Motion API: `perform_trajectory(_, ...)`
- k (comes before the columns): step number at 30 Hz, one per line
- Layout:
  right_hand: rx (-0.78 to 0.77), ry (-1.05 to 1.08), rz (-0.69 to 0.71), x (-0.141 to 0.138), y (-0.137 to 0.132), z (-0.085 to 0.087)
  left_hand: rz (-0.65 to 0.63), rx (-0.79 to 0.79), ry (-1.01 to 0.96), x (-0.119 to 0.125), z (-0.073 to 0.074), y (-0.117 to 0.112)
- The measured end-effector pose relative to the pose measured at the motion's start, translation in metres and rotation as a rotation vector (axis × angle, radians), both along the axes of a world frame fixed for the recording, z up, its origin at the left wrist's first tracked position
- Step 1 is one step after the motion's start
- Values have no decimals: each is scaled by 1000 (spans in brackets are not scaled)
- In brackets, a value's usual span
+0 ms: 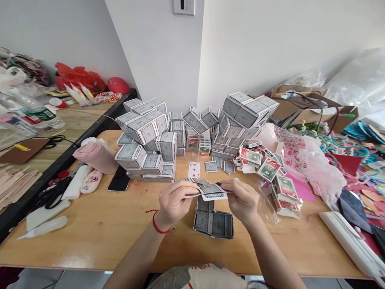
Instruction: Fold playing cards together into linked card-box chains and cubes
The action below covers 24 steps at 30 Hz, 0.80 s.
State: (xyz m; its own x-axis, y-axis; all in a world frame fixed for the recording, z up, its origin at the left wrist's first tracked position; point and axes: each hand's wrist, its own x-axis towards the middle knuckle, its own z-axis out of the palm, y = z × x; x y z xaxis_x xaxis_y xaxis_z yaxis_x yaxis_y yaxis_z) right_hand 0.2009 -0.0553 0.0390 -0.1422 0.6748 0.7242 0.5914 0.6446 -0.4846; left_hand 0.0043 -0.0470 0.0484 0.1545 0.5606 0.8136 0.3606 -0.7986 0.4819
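Observation:
Between both hands I hold several playing cards [212, 188], grey-patterned backs up, lifted above the table. My left hand [177, 198] pinches their left side, a red cord around its wrist. At the right edge my right hand [242, 197] grips them between thumb and fingers. Just below lies a folded-card piece [214, 220] made of joined boxy parts, its upper end partly hidden by the held cards. Beyond my hands a face-up heart card [194, 169] lies flat, beside small card pieces [211, 166] showing their backs.
Stacked card blocks stand at the back left [150, 128] and back right [240, 116]. Green-and-red card boxes [268, 168] are heaped on the right, near a plastic bag [300, 152]. A phone [119, 179], scissors [58, 190] and glue bottle [48, 227] lie left; a white case [349, 241] lies right.

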Motion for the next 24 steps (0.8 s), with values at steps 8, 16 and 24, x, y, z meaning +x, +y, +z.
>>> perform_trajectory(8, -89, 2, -42, 3, -14, -8, -141, -91, 96, -2, 8, 14)
perform_trajectory(16, -48, -118, -12, 11, -10, -6, -185, -170, -13, 0, 5, 12)
perform_trajectory(24, -100, -114, -18, 0, -10, -5, -163, -338, -86, -8, 1, 8)
